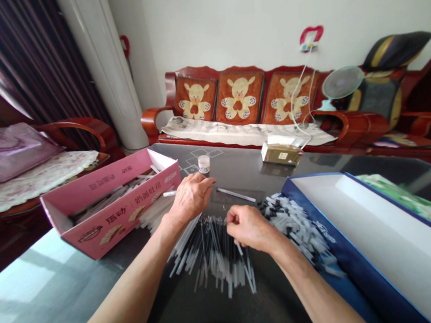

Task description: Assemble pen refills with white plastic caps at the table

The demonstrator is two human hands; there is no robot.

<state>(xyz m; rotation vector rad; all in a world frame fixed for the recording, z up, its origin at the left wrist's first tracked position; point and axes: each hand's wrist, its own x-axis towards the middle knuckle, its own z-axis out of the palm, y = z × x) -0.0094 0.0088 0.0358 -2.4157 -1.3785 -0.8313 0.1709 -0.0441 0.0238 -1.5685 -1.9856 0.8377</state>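
Note:
My left hand [193, 195] hovers above the table, fingers pressed together and pointing right; whatever is between the fingertips is too small to make out. My right hand [250, 228] is closed over the right side of a fanned heap of thin clear tubes [216, 252], dark toward their far ends. One pale-tipped tube [240, 250] comes out from under its fingers, but I cannot tell whether it is gripped. Beyond the hands, a single white tube [236, 194] lies crosswise. Beside my right wrist is a pile of short whitish and black pieces [297, 224].
On the left stands a pink carton [123, 207] holding more thin tubes. A long blue box [398, 247] with a white inside takes up the right. Farther back are a small white tub [204, 164] and a tissue box [281, 153]. Behind the dark glossy table [167, 312] is a wooden sofa [235, 130].

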